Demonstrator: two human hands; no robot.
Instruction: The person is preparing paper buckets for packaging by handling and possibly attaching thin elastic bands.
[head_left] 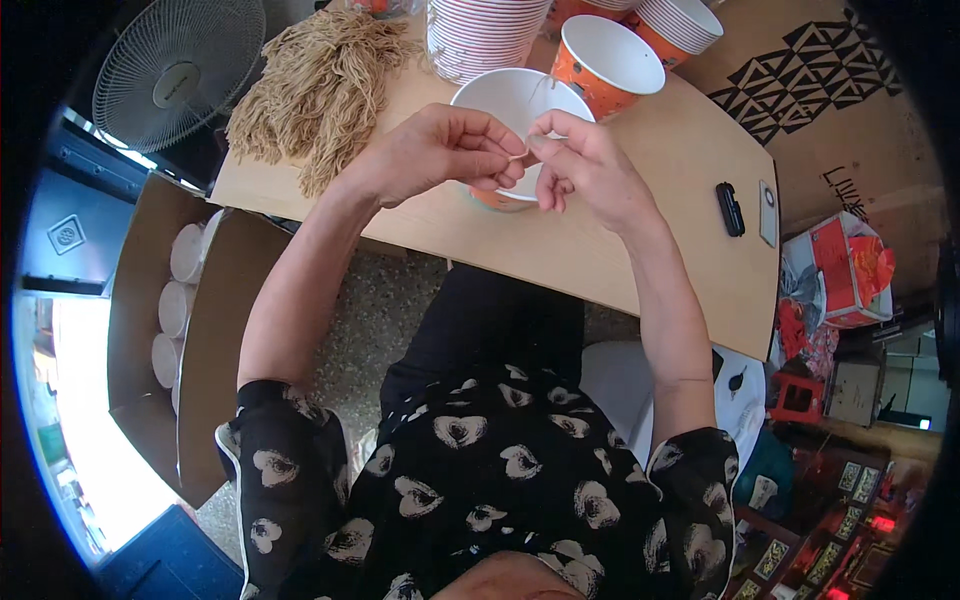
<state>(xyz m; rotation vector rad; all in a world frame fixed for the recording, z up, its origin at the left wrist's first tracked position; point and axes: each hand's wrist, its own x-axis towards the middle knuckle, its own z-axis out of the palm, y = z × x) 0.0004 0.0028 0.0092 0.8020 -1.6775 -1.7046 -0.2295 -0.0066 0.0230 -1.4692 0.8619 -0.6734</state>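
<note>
My left hand (440, 150) and my right hand (585, 165) meet above a white paper cup (510, 100) with an orange outside, standing on the wooden table (620, 250). Both pinch a thin beige string (540, 95) between thumb and fingers; the string runs up over the cup's rim. A second orange paper cup (605, 62) stands just behind it, empty and upright.
A heap of beige strings (320, 80) lies at the table's back left. Stacks of cups (480, 35) stand behind. A black small device (730, 208) lies at the right edge. A cardboard box (150, 330) with cup stacks is left; a fan (180, 70) behind.
</note>
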